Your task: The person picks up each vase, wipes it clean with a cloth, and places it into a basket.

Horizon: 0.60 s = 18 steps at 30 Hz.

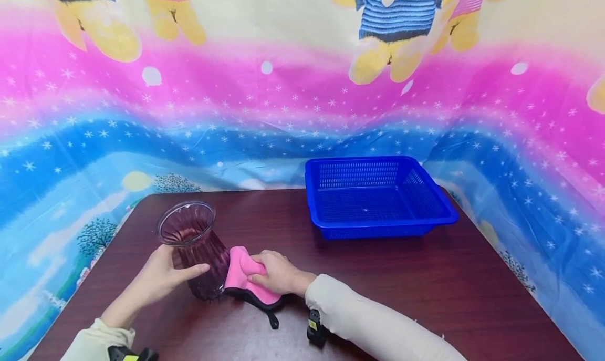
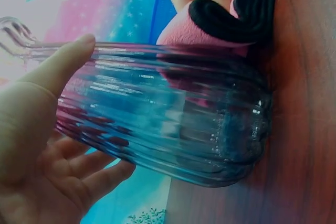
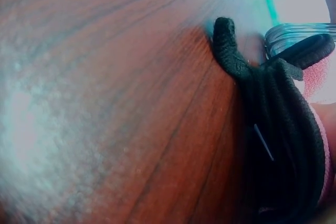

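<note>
On the left side of the table, a purple-tinted ribbed glass vase (image 1: 208, 256) with a flared rim leans slightly. My left hand (image 1: 159, 272) grips it below the rim, thumb on the near side; in the left wrist view the fingers (image 2: 107, 179) curl round the other side of the vase (image 2: 173, 114). A pink cloth (image 1: 240, 269) with black edging and a small loop lies bunched against the vase's lower right side. My right hand (image 1: 280, 273) pinches the cloth, thumb on top. In the right wrist view the black edging (image 3: 278, 124) covers most of the cloth.
A blue plastic basket (image 1: 378, 230) with perforated walls stands at the back right of the dark wooden table (image 1: 397, 282). A printed curtain (image 1: 264, 98) hangs close behind the table and along its sides. Each forearm carries a black wrist camera (image 1: 315, 327).
</note>
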Each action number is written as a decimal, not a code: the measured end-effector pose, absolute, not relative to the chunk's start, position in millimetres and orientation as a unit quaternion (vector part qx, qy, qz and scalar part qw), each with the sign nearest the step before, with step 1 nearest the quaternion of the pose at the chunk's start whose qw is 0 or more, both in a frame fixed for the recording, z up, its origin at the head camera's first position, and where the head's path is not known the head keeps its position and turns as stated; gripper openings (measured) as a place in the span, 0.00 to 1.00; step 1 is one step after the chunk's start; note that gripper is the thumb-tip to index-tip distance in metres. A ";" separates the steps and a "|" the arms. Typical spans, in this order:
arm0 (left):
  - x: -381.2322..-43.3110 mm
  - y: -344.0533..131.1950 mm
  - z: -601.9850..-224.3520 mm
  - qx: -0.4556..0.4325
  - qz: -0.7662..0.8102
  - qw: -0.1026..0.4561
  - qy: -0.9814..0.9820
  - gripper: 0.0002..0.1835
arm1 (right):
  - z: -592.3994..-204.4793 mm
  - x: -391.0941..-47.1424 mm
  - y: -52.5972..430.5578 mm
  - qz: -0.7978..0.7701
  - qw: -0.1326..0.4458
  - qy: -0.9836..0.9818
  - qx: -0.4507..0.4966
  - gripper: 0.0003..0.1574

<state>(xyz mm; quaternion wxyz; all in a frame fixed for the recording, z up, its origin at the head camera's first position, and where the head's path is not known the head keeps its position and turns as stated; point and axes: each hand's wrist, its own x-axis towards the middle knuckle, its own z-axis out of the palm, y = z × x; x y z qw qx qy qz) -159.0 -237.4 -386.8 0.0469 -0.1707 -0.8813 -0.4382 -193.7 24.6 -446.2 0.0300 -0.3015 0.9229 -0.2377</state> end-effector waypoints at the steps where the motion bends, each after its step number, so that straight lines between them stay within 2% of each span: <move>1: -160.3 -238.3 -386.7 -0.176 -0.440 0.045 -0.879 0.35 | -446.3 -193.8 24.6 -0.237 0.029 0.923 -0.303 0.25; 8: -166.5 -244.6 -384.1 -0.190 -0.397 0.056 -0.896 0.38 | -446.2 -194.0 24.5 -0.239 0.029 0.921 -0.306 0.25; 18: -171.3 -248.9 -384.7 -0.222 -0.440 0.023 -0.870 0.39 | -444.3 -193.5 25.3 -0.247 0.036 0.918 -0.307 0.25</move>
